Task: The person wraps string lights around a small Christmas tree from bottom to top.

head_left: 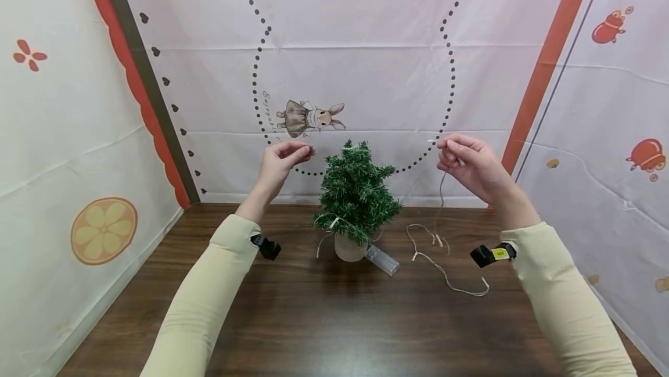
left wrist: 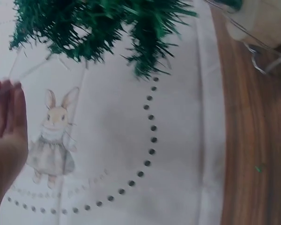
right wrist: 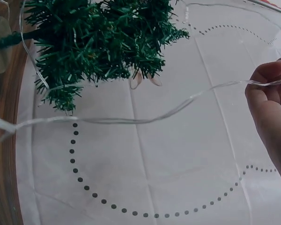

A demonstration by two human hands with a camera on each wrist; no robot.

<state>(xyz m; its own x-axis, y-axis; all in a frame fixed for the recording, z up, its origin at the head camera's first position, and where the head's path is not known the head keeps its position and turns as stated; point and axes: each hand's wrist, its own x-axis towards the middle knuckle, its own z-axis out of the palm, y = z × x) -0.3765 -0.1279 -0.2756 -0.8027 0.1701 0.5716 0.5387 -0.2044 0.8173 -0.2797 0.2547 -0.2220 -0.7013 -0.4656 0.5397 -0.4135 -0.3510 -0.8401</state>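
Observation:
A small green artificial Christmas tree [head_left: 355, 191] stands on a pale round base [head_left: 350, 248]. Thin clear-wired string lights [head_left: 441, 269] hang on its lower branches and trail on the table to its right. My right hand [head_left: 473, 165], raised right of the tree, pinches the light wire, which dangles below the fingers; the right wrist view shows the strand [right wrist: 140, 121] running to it. Left of the treetop, my left hand [head_left: 284, 162] has thumb and fingertips together. A faint strand runs from these fingertips toward the branches in the left wrist view.
A clear battery box [head_left: 382, 260] lies on the brown wooden table [head_left: 334, 319], beside the tree's base. Behind the tree hangs a pale printed cloth [head_left: 360, 75] with a rabbit figure and dotted lines. Similar cloths form the left and right sides.

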